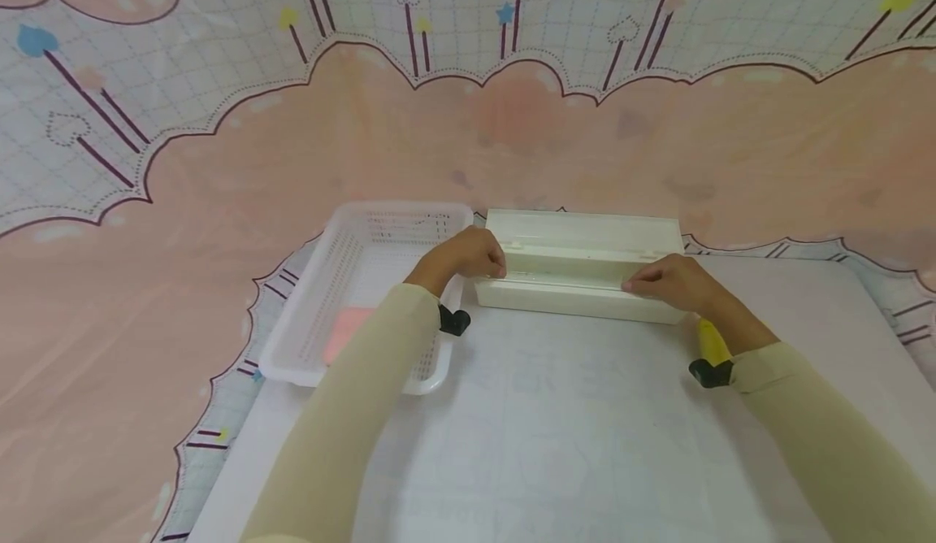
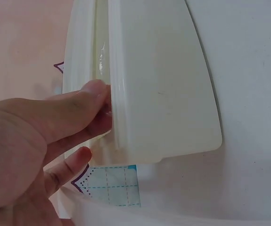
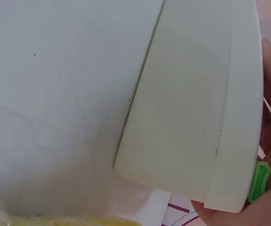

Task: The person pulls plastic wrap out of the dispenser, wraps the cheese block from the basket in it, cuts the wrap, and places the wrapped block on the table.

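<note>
A long cream plastic box [image 1: 578,299] stands at the table's far side, its lid [image 1: 585,230] raised and tilted back. At the box's left end, my left hand [image 1: 471,254] pinches what looks like clear plastic film. Shiny film [image 2: 102,54] glints beside those fingertips in the left wrist view. My right hand [image 1: 673,279] has thumb and fingers together at the front rim near the right end, seemingly on the same film. In the right wrist view the box's front wall [image 3: 182,103] hides those fingertips. A small green plastic piece [image 3: 259,182] sits between box and palm.
Left of the box is a white slotted basket [image 1: 292,368] with a flat pink thing [image 1: 347,327] inside. Below my right wrist lies a yellow thing [image 1: 709,341], seemingly in clear wrap. Patterned cloth [image 1: 439,145] rises behind the white table [image 1: 556,429].
</note>
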A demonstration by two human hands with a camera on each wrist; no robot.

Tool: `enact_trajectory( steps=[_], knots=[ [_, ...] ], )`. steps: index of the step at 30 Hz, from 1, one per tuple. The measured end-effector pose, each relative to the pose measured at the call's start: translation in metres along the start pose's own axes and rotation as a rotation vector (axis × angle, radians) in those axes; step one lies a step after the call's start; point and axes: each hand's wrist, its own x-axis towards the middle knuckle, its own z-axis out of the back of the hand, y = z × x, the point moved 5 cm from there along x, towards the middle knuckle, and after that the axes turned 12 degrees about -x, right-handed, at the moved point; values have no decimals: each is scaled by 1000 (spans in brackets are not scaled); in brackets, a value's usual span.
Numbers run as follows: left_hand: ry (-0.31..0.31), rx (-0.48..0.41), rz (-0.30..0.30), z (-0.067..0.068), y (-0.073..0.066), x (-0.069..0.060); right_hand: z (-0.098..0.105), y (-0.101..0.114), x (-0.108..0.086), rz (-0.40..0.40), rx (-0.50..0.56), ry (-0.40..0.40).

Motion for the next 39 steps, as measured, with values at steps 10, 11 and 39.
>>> enact_trajectory(
  steps=[10,11,39],
  knots=[
    [-120,-56,77,12,8,-2,-4,4,4,-20,4,6],
    [-132,-60,75,13,8,-2,-3,5,4,-17,2,3],
    [-87,-416,-63,12,2,-2,22,31,-4,165,-59,-560]
  ],
)
